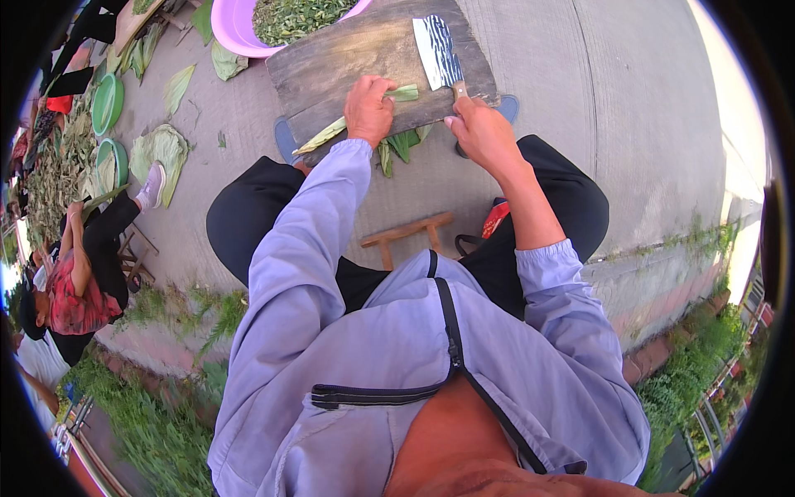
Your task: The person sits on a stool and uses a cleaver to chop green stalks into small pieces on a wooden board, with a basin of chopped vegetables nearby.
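Observation:
My right hand (484,134) is wrapped round the wooden handle of a cleaver (437,51). Its broad, dark-patterned blade lies over the right part of a worn wooden chopping board (339,62). My left hand (369,109) is closed round a bundle of long green leaves (404,93) at the board's near side. One end of the bundle sticks out to the right of the fingers, toward the cleaver but apart from it. The paler end points down to the left. More green leaf pieces (402,145) hang or lie just below the board's near edge.
A pink basin (236,31) of chopped greens stands beyond the board. Large loose leaves (161,157) lie on the concrete at left. Green baskets (108,103), a leaf heap (54,161) and a seated person (79,290) are farther left. A small wooden stool (406,236) is between my legs.

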The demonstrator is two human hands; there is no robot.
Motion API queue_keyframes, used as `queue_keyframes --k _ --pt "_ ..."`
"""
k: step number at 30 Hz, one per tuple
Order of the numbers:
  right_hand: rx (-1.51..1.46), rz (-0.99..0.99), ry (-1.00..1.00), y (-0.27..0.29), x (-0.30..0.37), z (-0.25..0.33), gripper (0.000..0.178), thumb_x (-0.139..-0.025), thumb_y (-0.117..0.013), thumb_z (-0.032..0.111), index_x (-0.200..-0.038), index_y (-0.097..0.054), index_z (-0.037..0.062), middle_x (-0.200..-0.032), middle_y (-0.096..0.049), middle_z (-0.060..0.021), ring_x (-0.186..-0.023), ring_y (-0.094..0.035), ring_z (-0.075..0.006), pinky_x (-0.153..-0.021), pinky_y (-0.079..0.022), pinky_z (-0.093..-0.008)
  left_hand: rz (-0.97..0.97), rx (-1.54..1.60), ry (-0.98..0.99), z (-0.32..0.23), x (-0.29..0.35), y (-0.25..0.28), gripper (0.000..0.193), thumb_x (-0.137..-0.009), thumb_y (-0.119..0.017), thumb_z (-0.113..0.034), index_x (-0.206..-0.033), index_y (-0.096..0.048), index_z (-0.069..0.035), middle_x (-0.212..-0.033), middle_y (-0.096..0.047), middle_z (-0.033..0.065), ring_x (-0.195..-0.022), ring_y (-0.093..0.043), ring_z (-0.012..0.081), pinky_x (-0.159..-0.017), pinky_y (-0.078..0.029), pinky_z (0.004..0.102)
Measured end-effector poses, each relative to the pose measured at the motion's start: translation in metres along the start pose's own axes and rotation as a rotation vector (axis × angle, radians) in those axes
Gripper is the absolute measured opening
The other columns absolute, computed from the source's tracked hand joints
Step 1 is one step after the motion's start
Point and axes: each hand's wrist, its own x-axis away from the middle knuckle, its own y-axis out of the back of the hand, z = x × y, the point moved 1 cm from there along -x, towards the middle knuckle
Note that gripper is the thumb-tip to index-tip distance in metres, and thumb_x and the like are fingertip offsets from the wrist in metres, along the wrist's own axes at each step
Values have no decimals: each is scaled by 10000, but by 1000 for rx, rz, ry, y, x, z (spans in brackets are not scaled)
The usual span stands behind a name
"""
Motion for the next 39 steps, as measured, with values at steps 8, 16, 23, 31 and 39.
queue_keyframes --k 8,16,23,31,39 --pt "38 -141 -126 -34 -5 -38 316 -960 -686 240 -1116 -604 -21 -1117 -666 -293 -1050 -653 -484 -910 -523 -544 24 29 -22 3 -1 -3 207 -811 -720 -61 -992 -729 -160 -1086 -663 55 -1123 -618 316 -950 -472 450" --pt "-9 -85 -245 -52 -16 -49 339 -966 -703 210 -1164 -601 -46 -1164 -641 -342 -1075 -659 -515 -943 -537 -565 2 -109 -125 4 0 -3 157 -827 -696 -93 -976 -722 -137 -1071 -662 74 -1058 -621 323 -894 -489 461" --pt "-61 -95 -257 -50 -22 -50 367 -903 -749 197 -1120 -587 -51 -1114 -682 -336 -1032 -677 -515 -923 -540 -556 47 -140 -125 -6 -3 -1 186 -842 -782 -214 -1001 -719 -140 -1088 -647 64 -1071 -606 311 -914 -470 459" --pt "-517 -78 -363 -43 -15 -46 364 -737 -762 171 -997 -644 -53 -888 -731 -261 -815 -740 -400 -719 -570 -471 72 -227 -153 -16 1 -4 152 -841 -793 -144 -943 -685 -114 -1043 -623 73 -1040 -598 321 -891 -462 480" --pt "-1273 176 -575 -34 -15 -35 170 -776 -765 62 -890 -640 49 -716 -600 -43 -549 -540 -129 -443 -379 -305 74 33 -107 -2 -13 -13 174 -777 -765 -24 -860 -619 -69 -919 -623 106 -935 -599 350 -836 -478 460"
